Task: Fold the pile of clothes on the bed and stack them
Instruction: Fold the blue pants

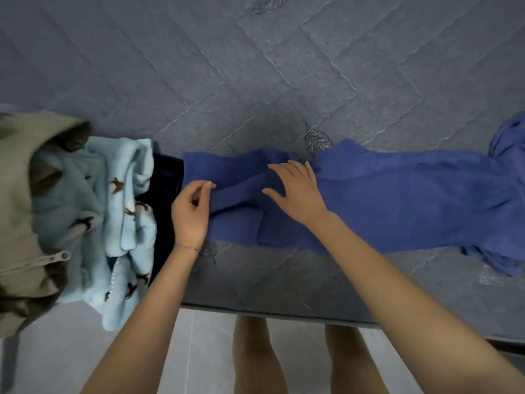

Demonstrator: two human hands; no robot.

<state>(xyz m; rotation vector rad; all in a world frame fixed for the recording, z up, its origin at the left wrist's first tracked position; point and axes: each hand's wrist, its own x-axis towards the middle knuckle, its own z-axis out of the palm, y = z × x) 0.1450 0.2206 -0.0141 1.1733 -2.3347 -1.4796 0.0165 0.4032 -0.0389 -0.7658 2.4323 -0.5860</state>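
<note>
Head view: lying stretched left to right along the near edge of the grey quilted mattress point(255, 66), blue garment point(397, 194), its left end partly doubled over. Pinching a fold of the blue cloth between thumb and forefinger at that left end, left hand point(190, 214); thin bracelet point(187, 247) circling its wrist. Pressing flat on the cloth just beside it, fingers spread, right hand point(298, 191). Sitting heaped at far left, unfolded pile: light-blue bird-print fleece point(113, 211), beige zip garment point(20, 194), dark item point(167, 177) touching the blue garment's left edge.
</note>
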